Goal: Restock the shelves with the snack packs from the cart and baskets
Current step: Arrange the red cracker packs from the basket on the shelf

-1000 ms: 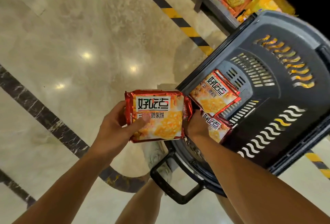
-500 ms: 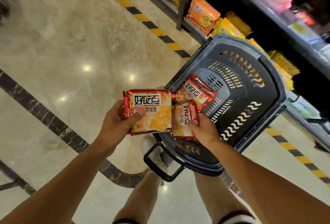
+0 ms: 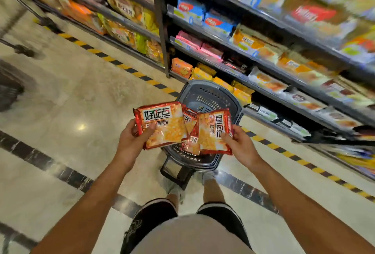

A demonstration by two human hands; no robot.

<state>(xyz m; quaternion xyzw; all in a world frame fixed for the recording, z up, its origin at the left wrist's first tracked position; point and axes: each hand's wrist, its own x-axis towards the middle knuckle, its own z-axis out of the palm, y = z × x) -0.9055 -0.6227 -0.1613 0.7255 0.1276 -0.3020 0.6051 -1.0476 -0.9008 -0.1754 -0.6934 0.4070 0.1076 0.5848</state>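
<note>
Premises: shop aisle with polished marble-pattern floor (image 3: 67, 99), dark veined bands, and a yellow-black hazard stripe (image 3: 113, 62) along the foot of the shelving. Stocked shelves (image 3: 263, 65) occupy the upper and right field; much of their stock is blurred.

A dark grey basket (image 3: 209, 95) stands on the floor just before the lowest shelf, handle toward the person's feet.

Left grip (image 3: 132, 142): fingers curled, thumb across the face, holding one red-and-orange snack pack (image 3: 162, 126) by its left edge. Right grip (image 3: 241, 144): fingers curled round the lower right edge of a second pack (image 3: 215, 132), turned sideways. A third pack (image 3: 191, 130) sits between the two, partly covered; which grip carries it cannot be determined. All three are held above the basket.

Open floor lies to the left; the shelf edges are close on the right.
</note>
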